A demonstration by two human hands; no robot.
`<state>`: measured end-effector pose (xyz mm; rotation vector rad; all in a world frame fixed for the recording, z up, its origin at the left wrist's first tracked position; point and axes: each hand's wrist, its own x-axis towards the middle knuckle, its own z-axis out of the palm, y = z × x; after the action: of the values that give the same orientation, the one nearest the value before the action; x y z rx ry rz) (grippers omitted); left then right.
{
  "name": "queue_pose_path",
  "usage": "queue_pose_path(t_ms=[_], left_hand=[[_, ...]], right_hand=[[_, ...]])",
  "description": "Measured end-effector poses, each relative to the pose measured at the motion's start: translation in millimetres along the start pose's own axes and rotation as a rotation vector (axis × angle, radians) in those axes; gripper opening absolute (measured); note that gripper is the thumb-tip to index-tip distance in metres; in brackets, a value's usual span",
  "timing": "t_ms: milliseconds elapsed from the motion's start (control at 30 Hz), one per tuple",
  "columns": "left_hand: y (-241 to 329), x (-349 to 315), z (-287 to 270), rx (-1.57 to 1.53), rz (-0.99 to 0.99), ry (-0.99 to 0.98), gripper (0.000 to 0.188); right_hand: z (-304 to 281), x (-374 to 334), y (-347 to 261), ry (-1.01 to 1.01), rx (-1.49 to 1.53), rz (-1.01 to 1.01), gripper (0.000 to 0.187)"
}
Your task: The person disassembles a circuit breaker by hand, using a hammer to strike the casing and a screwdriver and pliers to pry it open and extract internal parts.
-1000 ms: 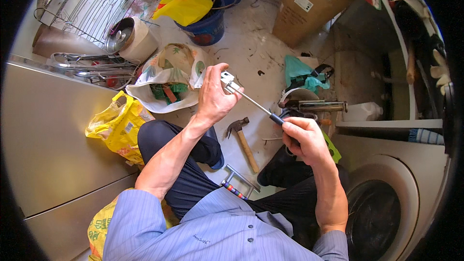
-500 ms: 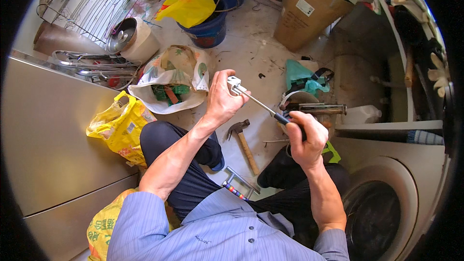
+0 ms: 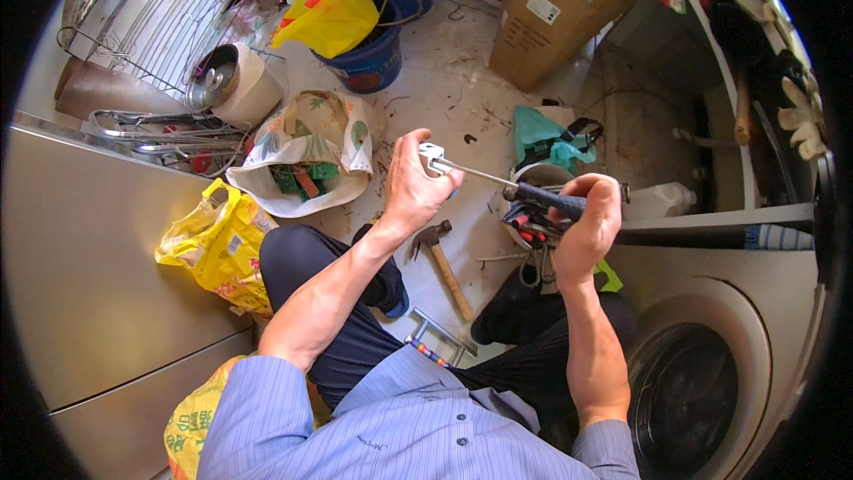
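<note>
My left hand (image 3: 410,188) is closed around a small white block-like piece with metal parts (image 3: 432,158), held up in front of me. The tip of a screwdriver (image 3: 537,196) meets this piece; whether it sits in a screw is too small to tell. Its dark handle is in my right hand (image 3: 588,233), gripped near the end, and the steel shaft slopes gently toward the left hand. Below on the floor lies a claw hammer (image 3: 450,280) with a wooden handle. Between my legs is a metal frame with coloured bands (image 3: 432,338).
A tool bucket (image 3: 531,224) stands under my right hand, near teal cloth (image 3: 539,140). To the left are a white patterned bag (image 3: 302,200) and a yellow bag (image 3: 218,244). A blue bucket (image 3: 369,71) and cardboard box (image 3: 542,40) stand farther off. A washing machine (image 3: 755,338) is at right.
My right hand has moved right and turned, and the screwdriver now lies flatter. The left hand still holds the white piece. The whole view has shifted slightly.
</note>
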<state>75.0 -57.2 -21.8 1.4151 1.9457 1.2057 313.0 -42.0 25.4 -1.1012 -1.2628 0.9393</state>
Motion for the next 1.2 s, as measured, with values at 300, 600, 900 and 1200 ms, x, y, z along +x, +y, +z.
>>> queue_pose_path(t_ms=[300, 600, 900, 1200], left_hand=[[-14, 3, -4, -0.094, -0.084, 0.015, 0.077], [-15, 2, -7, -0.088, 0.006, 0.095, 0.086], [-29, 2, -6, -0.163, 0.062, 0.121, 0.095], [-17, 1, -9, -0.086, 0.058, 0.169, 0.101]], right_hand=[[19, -7, -32, -0.082, -0.180, -0.081, 0.030], [16, -2, -23, -0.071, -0.102, -0.094, 0.014], [10, -7, -25, -0.213, -0.085, -0.048, 0.019], [9, -10, -25, -0.208, -0.114, -0.098, 0.018]])
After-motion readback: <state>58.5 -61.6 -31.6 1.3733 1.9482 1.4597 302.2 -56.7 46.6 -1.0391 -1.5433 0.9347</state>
